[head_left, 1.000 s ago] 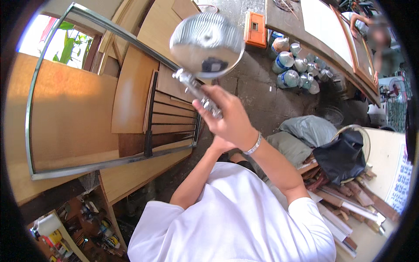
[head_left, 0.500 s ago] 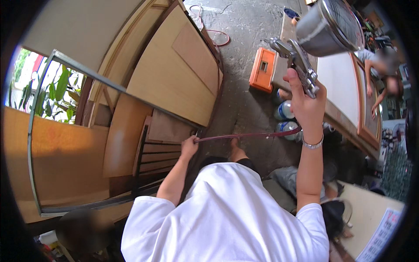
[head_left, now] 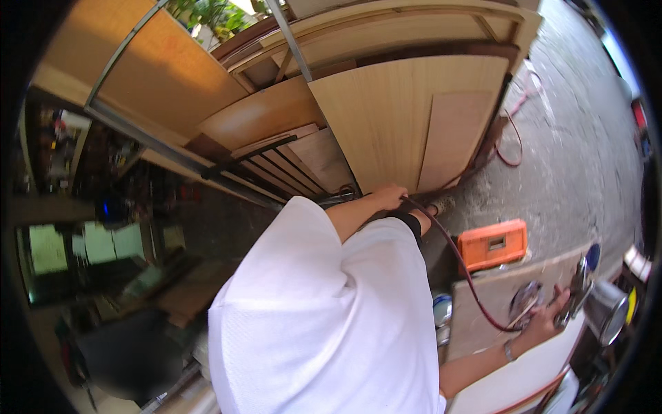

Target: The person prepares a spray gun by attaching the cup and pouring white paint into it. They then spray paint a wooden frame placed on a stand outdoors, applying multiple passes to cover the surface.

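My right hand [head_left: 546,319] is closed around the handle of a metal spray gun [head_left: 578,293] at the far right, above the workbench. A silvery round cup [head_left: 607,314] is attached to the gun and looks tilted. From the gun side a dark red hose [head_left: 469,272] sags in a curve across to my left hand [head_left: 389,196]. My left hand is closed on that hose, low in front of me and close to the lower edge of a large plywood sheet [head_left: 386,117].
An orange toolbox [head_left: 493,257] lies by the workbench [head_left: 469,303], with clear plastic bottles [head_left: 442,309] below. A white panel [head_left: 545,362] rests on the bench. Leaning at left are wooden boards, a thin metal frame [head_left: 293,41] and a black barred rack [head_left: 265,169]. More hose [head_left: 517,145] trails on the floor.
My view and body have turned left, bringing dark shelves in at left. My right hand has lowered the spray gun from a raised position to the far right. Both hands keep their hold.
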{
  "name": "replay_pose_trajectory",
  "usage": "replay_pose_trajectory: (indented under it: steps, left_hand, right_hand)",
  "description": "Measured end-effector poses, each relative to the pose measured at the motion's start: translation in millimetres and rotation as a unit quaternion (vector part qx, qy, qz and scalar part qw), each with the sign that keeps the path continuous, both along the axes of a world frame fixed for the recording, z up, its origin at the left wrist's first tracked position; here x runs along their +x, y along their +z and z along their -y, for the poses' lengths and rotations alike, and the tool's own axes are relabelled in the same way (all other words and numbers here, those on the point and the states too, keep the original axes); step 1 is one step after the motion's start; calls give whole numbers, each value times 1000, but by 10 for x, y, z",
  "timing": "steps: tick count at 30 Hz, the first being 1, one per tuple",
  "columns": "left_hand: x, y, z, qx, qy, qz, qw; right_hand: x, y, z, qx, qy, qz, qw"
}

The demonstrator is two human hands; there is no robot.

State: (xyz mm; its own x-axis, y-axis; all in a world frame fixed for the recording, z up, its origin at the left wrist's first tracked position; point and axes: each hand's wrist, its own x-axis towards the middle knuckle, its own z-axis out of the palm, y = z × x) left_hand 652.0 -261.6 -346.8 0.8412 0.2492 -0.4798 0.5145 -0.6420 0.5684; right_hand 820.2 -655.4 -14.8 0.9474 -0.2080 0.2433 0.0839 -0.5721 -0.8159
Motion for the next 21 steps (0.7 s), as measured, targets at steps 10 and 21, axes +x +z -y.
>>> replay_pose_trajectory:
  steps: [10, 21]
  left_hand:
    - [2271, -339, -37, -28, -21, 35, 999]
    - [4007, -1043, 98, -102, 38, -117, 987]
  right_hand:
    - [2714, -326, 273, 61, 4, -4, 998]
    - [5530, -255, -162, 48, 38, -29, 998]
